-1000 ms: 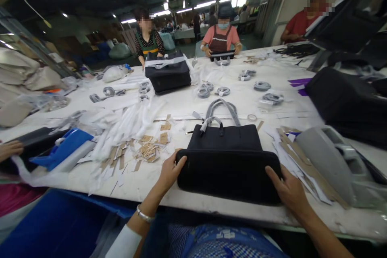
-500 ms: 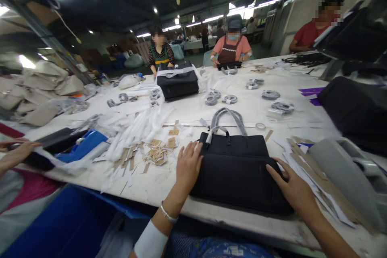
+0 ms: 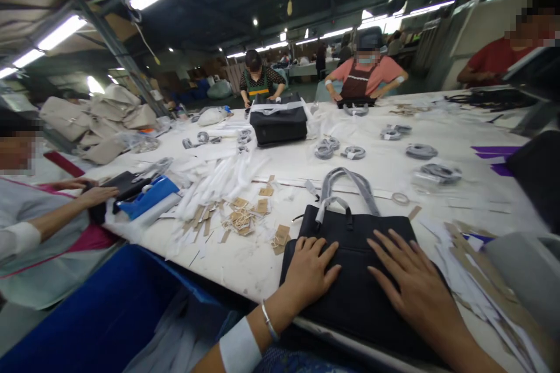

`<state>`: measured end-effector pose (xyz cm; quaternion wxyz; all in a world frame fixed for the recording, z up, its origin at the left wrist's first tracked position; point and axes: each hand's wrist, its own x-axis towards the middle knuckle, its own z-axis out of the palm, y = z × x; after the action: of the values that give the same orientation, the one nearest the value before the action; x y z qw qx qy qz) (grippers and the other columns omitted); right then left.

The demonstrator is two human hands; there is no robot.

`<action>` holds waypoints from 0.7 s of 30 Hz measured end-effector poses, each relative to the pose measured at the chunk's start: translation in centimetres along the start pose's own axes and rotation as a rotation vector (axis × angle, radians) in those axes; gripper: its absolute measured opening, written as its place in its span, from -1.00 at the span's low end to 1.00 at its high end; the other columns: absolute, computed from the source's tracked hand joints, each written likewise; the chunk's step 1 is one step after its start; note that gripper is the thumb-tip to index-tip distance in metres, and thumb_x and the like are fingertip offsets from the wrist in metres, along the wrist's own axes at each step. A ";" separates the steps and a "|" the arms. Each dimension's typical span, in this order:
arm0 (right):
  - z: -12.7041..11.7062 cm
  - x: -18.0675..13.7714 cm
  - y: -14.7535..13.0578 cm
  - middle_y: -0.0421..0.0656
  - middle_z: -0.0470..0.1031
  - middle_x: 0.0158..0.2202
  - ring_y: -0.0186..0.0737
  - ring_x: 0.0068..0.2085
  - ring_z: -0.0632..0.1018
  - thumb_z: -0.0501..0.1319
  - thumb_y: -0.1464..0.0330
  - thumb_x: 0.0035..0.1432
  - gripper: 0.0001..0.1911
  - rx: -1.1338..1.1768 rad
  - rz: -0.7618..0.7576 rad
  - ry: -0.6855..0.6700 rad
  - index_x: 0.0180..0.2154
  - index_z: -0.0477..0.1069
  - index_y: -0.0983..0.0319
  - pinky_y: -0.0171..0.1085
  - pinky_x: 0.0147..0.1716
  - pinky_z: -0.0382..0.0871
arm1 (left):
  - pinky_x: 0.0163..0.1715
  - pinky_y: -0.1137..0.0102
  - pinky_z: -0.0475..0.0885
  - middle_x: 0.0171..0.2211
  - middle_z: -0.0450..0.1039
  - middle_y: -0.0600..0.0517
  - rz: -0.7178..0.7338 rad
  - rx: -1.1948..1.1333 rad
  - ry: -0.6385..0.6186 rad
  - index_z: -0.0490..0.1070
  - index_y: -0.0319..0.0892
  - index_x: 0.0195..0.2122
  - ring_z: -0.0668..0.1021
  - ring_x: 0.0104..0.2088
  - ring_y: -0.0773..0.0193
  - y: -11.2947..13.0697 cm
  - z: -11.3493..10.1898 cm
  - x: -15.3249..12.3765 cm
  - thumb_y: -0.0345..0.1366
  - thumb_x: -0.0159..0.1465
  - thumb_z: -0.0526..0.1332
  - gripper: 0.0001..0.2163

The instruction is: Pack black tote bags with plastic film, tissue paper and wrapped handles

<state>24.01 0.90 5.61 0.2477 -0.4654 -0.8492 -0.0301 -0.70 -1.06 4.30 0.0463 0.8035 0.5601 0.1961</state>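
Observation:
A black handbag (image 3: 350, 297) lies flat at the near edge of the white table (image 3: 245, 250). Its two handles (image 3: 350, 178), covered in grey wrapping, point away from me. My left hand (image 3: 311, 268) rests on the bag's left side with the fingers spread. On its right half lies my right hand (image 3: 405, 277), palm down, fingers apart. Neither hand grips anything. Just left of the bag is a brown card tag (image 3: 280, 238) with string.
More card tags (image 3: 242, 218) and white strips (image 3: 219, 180) lie to the left. Wrapped grey coils (image 3: 421, 151) dot the far table. Another black bag (image 3: 280, 125) stands behind. A tape dispenser (image 3: 149, 195) and a co-worker's hand (image 3: 98, 194) are at left; paper strips (image 3: 481, 280) at right.
Both hands have moved from the bag's side edges onto its face and flattened. The bag sits closer to me. A card tag now shows beside it. The view has turned left.

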 end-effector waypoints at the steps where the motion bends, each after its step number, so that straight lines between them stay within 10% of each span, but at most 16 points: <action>1: 1.4 -0.2 0.4 -0.10 0.34 0.25 0.13 0.28 0.31 0.11 0.19 0.23 -0.49 0.004 -0.060 -0.059 0.19 0.36 0.13 0.21 0.25 0.12 | 0.19 0.06 0.18 0.13 0.39 -0.04 0.003 -0.008 0.002 0.26 0.02 0.26 0.38 0.12 0.04 0.1 0.1 -0.1 0.00 0.38 0.08 -0.54; 7: 5.2 2.5 1.8 -0.02 0.49 0.12 0.16 0.16 0.46 0.13 0.12 0.17 -0.51 0.122 -0.109 -0.264 0.04 0.52 0.20 0.18 0.15 0.31 | 0.23 0.09 0.15 0.15 0.39 -0.03 0.042 -0.052 0.017 0.25 -0.05 0.25 0.39 0.13 0.10 -0.3 0.8 0.1 0.00 0.40 0.03 -0.55; 13: 5.3 16.1 -7.3 -0.12 0.55 0.05 -0.08 0.06 0.55 0.07 0.19 0.29 -0.61 0.560 -0.255 -0.419 0.04 0.51 0.15 -0.10 0.06 0.44 | 0.24 0.10 0.16 0.15 0.41 -0.03 0.047 -0.068 0.070 0.27 -0.03 0.23 0.36 0.18 0.09 -0.7 1.1 -0.4 0.04 0.39 0.01 -0.54; 21: 18.6 33.7 -18.7 -0.02 0.52 0.09 -0.12 0.06 0.54 0.11 0.28 0.29 -0.57 0.449 -0.216 -0.395 0.13 0.41 0.28 -0.22 0.10 0.33 | -0.02 0.17 0.43 -0.09 0.58 0.06 0.180 0.136 0.145 0.41 0.02 0.09 0.58 -0.12 0.13 -2.3 4.2 1.7 0.01 0.30 0.17 -0.62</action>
<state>-13.30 21.75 7.78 0.1699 -0.3030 -0.9109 0.2228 -0.73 1.94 0.23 -0.0668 0.8354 0.4997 0.2188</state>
